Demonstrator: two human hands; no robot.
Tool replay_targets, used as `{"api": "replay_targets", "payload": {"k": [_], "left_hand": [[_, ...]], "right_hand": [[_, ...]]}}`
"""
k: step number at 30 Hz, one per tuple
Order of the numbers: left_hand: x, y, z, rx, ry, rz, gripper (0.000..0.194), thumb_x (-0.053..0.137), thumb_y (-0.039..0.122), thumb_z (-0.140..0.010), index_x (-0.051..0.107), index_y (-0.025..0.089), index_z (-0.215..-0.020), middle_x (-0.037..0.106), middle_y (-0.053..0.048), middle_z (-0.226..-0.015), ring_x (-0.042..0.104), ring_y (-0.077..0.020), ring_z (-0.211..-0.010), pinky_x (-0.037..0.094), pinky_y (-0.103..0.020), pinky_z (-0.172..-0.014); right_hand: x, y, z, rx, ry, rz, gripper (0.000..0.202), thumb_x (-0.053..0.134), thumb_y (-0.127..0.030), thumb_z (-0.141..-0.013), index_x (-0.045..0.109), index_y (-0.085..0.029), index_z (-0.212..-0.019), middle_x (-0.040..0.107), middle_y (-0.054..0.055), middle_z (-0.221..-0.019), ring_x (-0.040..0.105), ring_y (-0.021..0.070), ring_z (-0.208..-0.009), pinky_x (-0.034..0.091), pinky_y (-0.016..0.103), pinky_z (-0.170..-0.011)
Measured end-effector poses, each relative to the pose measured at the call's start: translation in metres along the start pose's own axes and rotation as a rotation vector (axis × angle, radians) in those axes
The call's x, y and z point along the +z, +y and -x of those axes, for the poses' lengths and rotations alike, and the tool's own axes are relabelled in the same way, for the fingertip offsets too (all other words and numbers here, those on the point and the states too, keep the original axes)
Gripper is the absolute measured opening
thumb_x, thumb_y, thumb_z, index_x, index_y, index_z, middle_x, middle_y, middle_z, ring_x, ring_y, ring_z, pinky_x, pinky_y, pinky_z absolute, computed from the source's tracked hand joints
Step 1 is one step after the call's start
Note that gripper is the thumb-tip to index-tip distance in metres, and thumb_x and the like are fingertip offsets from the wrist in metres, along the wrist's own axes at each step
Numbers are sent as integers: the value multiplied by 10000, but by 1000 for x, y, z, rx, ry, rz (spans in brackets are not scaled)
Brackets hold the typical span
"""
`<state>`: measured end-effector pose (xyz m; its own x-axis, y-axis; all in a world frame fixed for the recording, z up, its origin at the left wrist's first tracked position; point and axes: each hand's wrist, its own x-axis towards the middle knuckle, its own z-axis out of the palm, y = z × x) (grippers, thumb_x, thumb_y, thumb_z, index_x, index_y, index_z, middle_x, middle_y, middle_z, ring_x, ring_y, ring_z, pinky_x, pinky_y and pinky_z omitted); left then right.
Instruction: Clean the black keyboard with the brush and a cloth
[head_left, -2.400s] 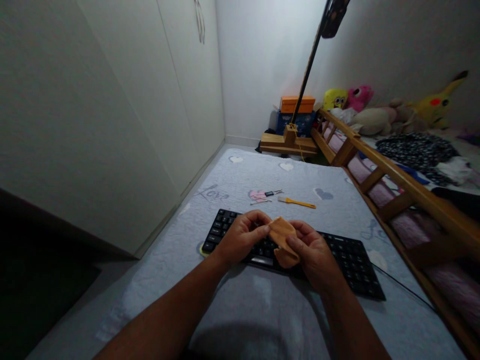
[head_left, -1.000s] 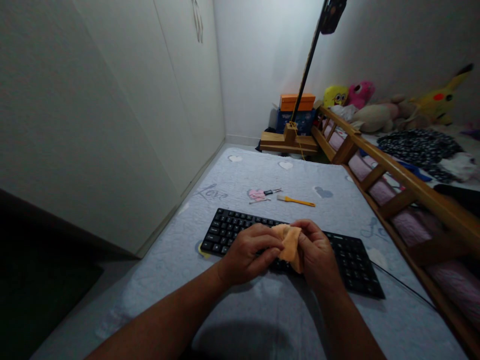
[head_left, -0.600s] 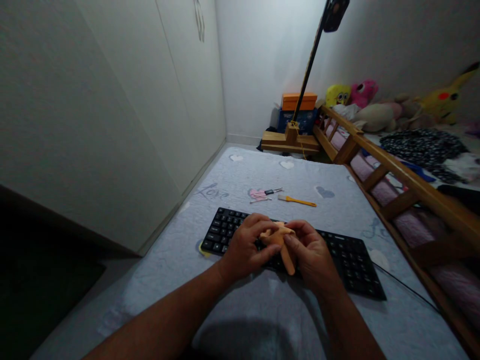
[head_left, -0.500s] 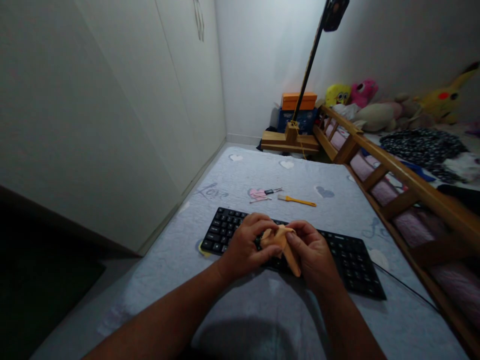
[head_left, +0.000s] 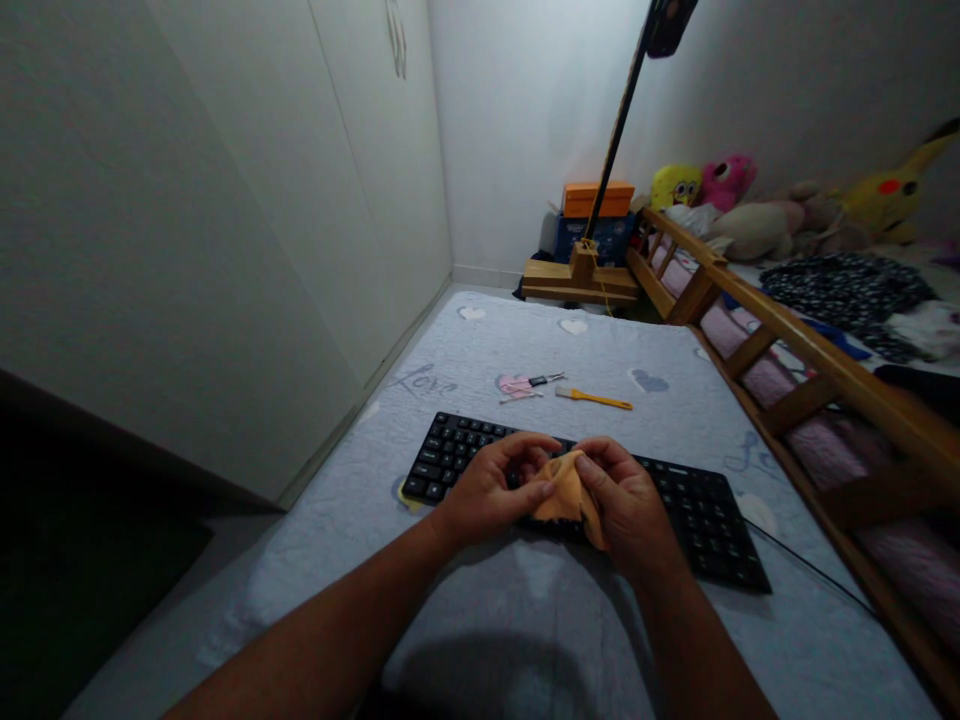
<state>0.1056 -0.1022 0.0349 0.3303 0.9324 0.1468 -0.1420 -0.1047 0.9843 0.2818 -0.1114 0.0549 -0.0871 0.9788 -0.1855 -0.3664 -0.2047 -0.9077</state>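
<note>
An orange cloth (head_left: 568,490) is pinched between my two hands, above the middle of a black keyboard (head_left: 694,520). My left hand (head_left: 499,487) holds the cloth's left side between thumb and fingers. On the other side, my right hand (head_left: 624,497) grips its upper right part, and a fold hangs down beside the palm. The hands and cloth hide the keyboard's middle keys. Beyond the keyboard lie a yellow-handled brush (head_left: 596,399) and a small dark-gripped tool (head_left: 541,381), with a thin light-coloured tool (head_left: 521,397) beside it.
The keyboard rests on a bed with a pale blue patterned cover (head_left: 510,335). Its cable (head_left: 810,573) runs right towards a wooden rail (head_left: 810,345). A white cabinet (head_left: 300,200) stands at the left. A wooden stand (head_left: 581,275) and boxes are at the back.
The orange cloth is spread wider between my hands, its left part now hanging lower. My left fingers have shifted slightly right along it.
</note>
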Motion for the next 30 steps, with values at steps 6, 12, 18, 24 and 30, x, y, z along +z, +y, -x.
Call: {"api": "replay_targets", "payload": {"k": [6, 12, 18, 24, 30], "left_hand": [[-3, 6, -3, -137, 17, 329, 344, 807, 363, -755, 715, 166, -1022, 639, -19, -846, 562, -108, -705, 421, -222, -640], [-4, 6, -2, -207, -7, 401, 334, 760, 402, -805, 731, 163, -1037, 637, -10, -784, 525, -90, -633, 400, -212, -603], [-9, 5, -4, -166, -125, 474, 528, 749, 552, -768, 698, 144, -1100, 674, -63, -902, 580, -127, -715, 436, -227, -624], [-11, 4, -6, -169, -80, 346, 383, 839, 292, -701, 666, 153, -1013, 666, -24, -861, 574, -116, -724, 416, -224, -678], [-12, 7, -6, -91, 42, 237, 295, 805, 276, -706, 689, 134, -937, 654, -25, -844, 575, -149, -795, 435, -260, -764]], "right_hand": [[-6, 4, -1, -34, -129, 29, 387, 884, -356, -684, 696, -265, -1010, 731, -1, -938, 677, 164, -815, 524, 243, -712], [-7, 5, 0, 6, -77, 130, 312, 857, -441, -714, 683, -217, -843, 689, -19, -724, 608, 127, -627, 454, 208, -571], [-3, 0, 0, -2, 20, 108, 386, 862, -509, -671, 653, -197, -760, 666, -16, -660, 567, 126, -553, 424, 216, -506], [-2, 1, -1, 17, -1, 95, 378, 861, -500, -672, 654, -208, -793, 666, -20, -675, 580, 134, -566, 435, 222, -520], [-2, 1, -1, -81, -31, 241, 336, 842, -487, -700, 712, -194, -801, 678, 0, -733, 594, 147, -650, 471, 234, -595]]}}
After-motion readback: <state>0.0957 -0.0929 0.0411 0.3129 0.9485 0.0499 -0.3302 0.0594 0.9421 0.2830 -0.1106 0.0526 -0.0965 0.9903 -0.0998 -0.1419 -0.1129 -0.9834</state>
